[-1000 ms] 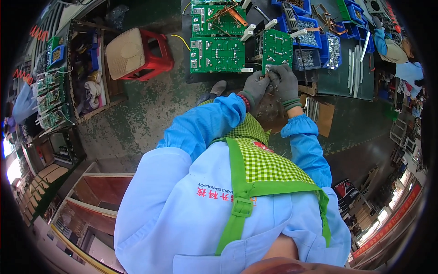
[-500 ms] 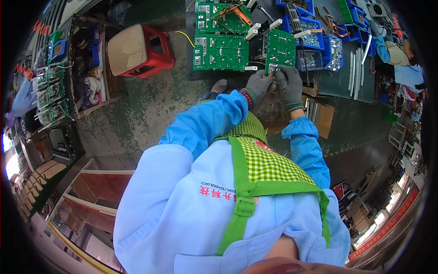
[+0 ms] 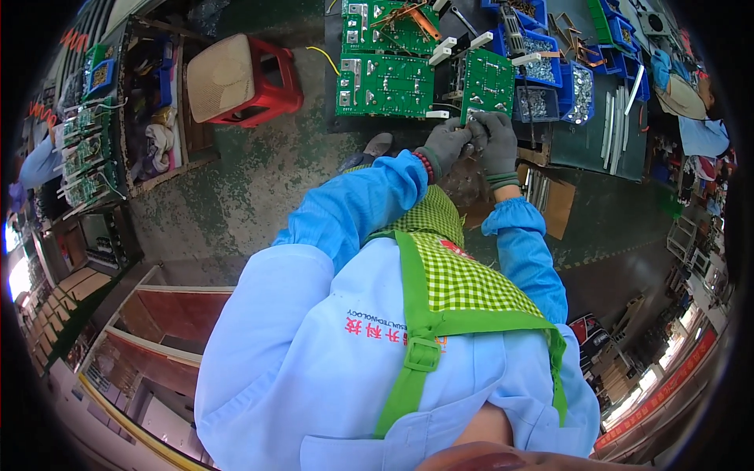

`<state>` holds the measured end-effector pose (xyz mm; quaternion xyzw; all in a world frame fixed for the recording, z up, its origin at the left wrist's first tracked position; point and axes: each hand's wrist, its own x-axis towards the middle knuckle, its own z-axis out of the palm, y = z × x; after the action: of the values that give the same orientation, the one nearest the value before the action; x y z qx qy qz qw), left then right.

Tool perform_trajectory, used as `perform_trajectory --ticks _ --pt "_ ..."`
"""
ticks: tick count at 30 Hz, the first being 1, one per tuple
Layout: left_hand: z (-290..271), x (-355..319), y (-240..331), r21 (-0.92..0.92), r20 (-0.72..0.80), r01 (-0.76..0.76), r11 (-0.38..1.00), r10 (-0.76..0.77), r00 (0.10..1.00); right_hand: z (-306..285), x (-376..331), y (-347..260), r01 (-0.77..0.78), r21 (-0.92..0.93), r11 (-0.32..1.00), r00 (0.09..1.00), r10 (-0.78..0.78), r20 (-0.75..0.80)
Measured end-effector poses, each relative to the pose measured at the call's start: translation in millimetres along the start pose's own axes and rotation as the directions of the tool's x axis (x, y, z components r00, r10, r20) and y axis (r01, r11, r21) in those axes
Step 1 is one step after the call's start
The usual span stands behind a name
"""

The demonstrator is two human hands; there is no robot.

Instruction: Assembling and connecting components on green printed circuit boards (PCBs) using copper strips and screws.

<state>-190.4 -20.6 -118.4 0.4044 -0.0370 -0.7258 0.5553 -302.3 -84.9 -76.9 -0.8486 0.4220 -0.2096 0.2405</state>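
Head view, looking straight down, and both gloved hands are up at the near edge of the dark table (image 3: 597, 149). The left hand (image 3: 446, 145) and the right hand (image 3: 498, 141) meet just below a green circuit board (image 3: 487, 82), fingers curled in and pressed together around something small at the board's lower edge (too small and too hidden by the grey gloves to name). The board itself is tilted up on its edge, roughly square, bright green with pale printed tracks and white connector blocks along its top and side. It stands right of a larger green board (image 3: 385, 82) lying flat on the table, and another green board (image 3: 389, 17) lies beyond that, with an orange-handled tool across it.

Just right of the tilted board sit blue bins (image 3: 561, 86) full of small silvery parts. On the floor to the left, a red stool (image 3: 243, 78) with a tan seat. Below the hands, a cardboard box (image 3: 554, 208) stands open beside the table. The person wears a light blue coat and a green checked apron (image 3: 455, 275), with a red bead bracelet at the left wrist.
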Motion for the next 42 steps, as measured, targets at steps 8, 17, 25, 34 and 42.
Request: perform_trajectory --ticks 8,17,25,34,42 --pt "-1 1 0 -0.052 0.027 0.018 0.998 -0.016 1.000 -5 8 1 0.094 -0.033 0.995 0.992 -0.090 0.087" --pt "-1 4 -8 -0.058 0.025 -0.045 0.997 0.046 0.999 -8 10 4 0.074 0.040 0.996 0.990 -0.078 0.118" --pt "7 -4 1 -0.026 -0.018 -0.008 1.000 0.007 1.000 -5 6 14 -0.105 0.326 0.939 0.994 0.102 0.025" --pt "6 -4 0 -0.023 -0.021 -0.034 0.999 0.034 0.999 -9 10 -1 0.026 0.097 0.995 0.996 -0.034 0.081" --pt "12 -8 4 0.020 -0.067 -0.050 0.999 0.051 0.996 -2 9 -2 -0.026 -0.007 1.000 0.998 0.027 0.055"
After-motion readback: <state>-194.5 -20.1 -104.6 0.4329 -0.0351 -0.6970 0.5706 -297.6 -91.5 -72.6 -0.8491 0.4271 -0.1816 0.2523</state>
